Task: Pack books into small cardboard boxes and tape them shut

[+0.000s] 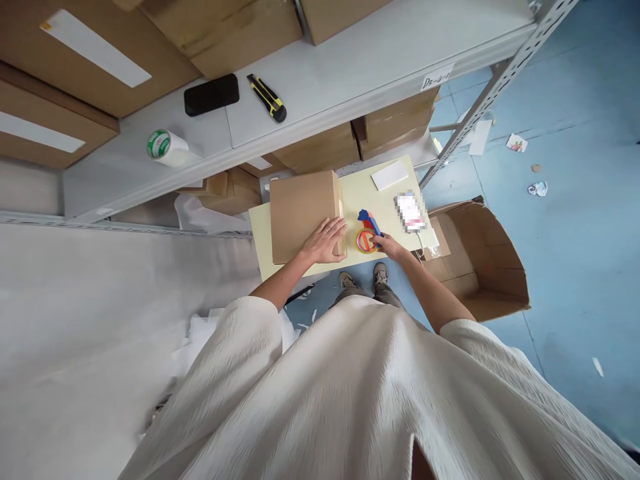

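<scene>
A closed cardboard box (300, 213) stands on a pale yellow tabletop (357, 191). My left hand (326, 240) lies on its right part, fingers stretched over the top edge and thumb apart. To the right of the box, my right hand (390, 245) is closed round the handle of a blue and red tape dispenser (370, 221). The dispenser carries a roll of tape (367, 241) and is held a short way from the box. Whether the tape touches the box I cannot tell.
A white card (390, 175) and a blurred-out device (411, 211) lie right on the tabletop. The shelf (320, 87) above holds a phone (211, 95), a box cutter (267, 98) and a tape roll (167, 147). An open carton (480, 267) stands on the floor.
</scene>
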{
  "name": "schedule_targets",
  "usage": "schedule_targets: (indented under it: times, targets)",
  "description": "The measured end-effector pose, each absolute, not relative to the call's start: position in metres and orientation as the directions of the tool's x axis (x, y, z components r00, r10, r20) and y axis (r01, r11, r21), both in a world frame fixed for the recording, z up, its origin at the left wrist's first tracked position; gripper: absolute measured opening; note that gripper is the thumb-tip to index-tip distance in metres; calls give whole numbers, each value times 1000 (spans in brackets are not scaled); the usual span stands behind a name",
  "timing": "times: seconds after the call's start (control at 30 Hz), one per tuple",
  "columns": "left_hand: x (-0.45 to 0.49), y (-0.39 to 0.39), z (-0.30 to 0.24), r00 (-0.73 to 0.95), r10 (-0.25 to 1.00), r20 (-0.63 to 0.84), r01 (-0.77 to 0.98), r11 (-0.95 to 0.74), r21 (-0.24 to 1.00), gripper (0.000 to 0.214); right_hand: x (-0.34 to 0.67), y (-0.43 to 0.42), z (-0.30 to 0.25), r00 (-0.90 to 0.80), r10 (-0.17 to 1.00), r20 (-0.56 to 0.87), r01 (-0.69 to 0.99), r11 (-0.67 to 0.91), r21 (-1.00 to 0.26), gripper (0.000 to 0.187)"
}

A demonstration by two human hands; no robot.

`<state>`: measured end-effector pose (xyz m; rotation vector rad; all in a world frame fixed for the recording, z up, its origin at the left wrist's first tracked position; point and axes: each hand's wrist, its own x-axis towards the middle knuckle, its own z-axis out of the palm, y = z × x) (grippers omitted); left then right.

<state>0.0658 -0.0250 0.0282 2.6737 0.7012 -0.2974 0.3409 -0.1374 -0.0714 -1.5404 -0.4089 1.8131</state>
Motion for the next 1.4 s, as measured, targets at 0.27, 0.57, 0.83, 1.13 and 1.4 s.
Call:
schedule_targets:
  times: [0.27, 0.57, 0.83, 1.13, 1.4]
  targets:
    - [59, -13, 28, 888, 355, -293, 444, -827, 345, 126, 354, -115, -72, -31, 644, -765, -176, -757, -630, 45]
    - [60, -11, 23, 859, 435, -270, 508, -791, 343, 119, 350, -117, -66, -89, 666, -740, -218, -738, -638, 45]
    - [90, 16, 7, 513, 856, -68, 812, -457, 363, 115, 342, -161, -57, -219, 623, -751, -147, -782, -605, 45]
    - [127, 77, -11, 111, 994, 23, 925, -112, 363, 88, 340, -183, -56, -185, 606, -774, -244, -791, -561, 43]
    - [109, 78, 9, 318, 948, -23, 898, -293, 327, 91, 341, -164, -64, -81, 642, -762, -255, -753, -607, 44]
